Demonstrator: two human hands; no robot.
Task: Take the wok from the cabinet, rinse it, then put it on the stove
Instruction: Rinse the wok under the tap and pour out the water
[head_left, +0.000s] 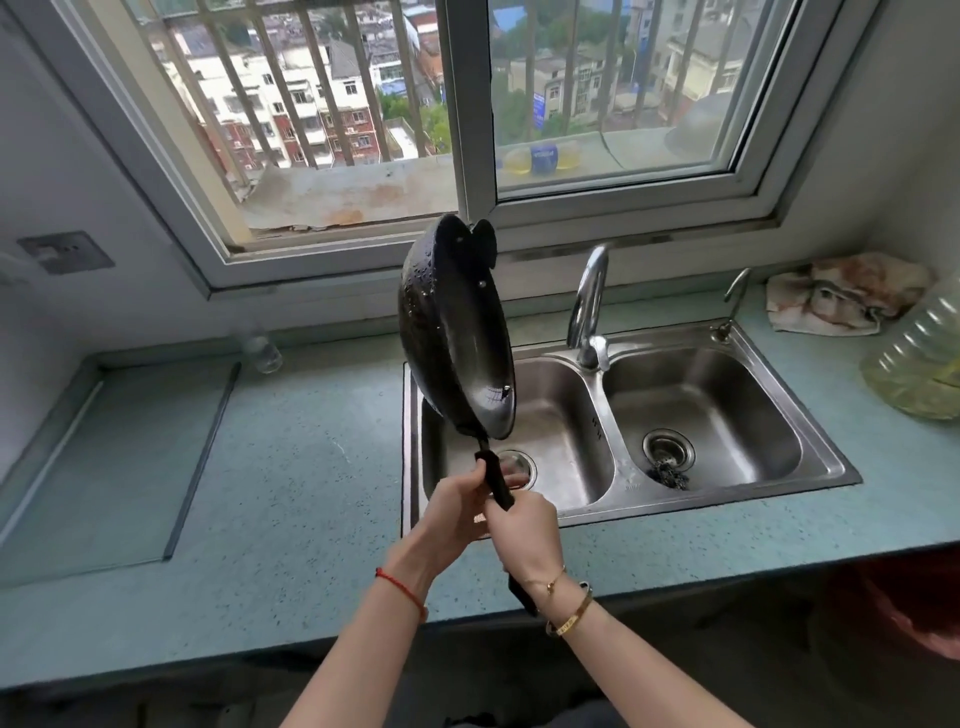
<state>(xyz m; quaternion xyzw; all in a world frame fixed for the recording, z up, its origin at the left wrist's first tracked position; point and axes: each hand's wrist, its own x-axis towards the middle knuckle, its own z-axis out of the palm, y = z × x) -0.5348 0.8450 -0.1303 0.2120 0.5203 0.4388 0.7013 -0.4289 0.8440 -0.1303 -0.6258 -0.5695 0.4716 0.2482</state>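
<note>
**Wet wok held on edge over the left basin**

Both hands grip the wok by its long black handle. The left hand has its fingers curled round the handle nearer the pan. The right hand is wrapped round it just below, touching the left, and the handle's end sticks out under the right wrist.

The wok is lifted clear and stands almost on edge, its hollow turned to the right and its handle pointing down toward the person. Drops of water bead on its dark inner surface. It hangs above the left edge of the left basin of a steel double sink and touches nothing but the hands.

The curved faucet rises between the two basins, just right of the wok. A smaller tap stands at the sink's back right corner. A dark scouring pad lies by the drain of the right basin.

The sink is set in a blue-green speckled table under a barred window. A crumpled stained cloth lies at the far right, beside a large plastic bottle of yellow oil. A small clear glass jar sits against the wall on the left, above a flat pale panel set in the table. The left wrist wears a red string bracelet, and the right wears gold bangles.
</note>
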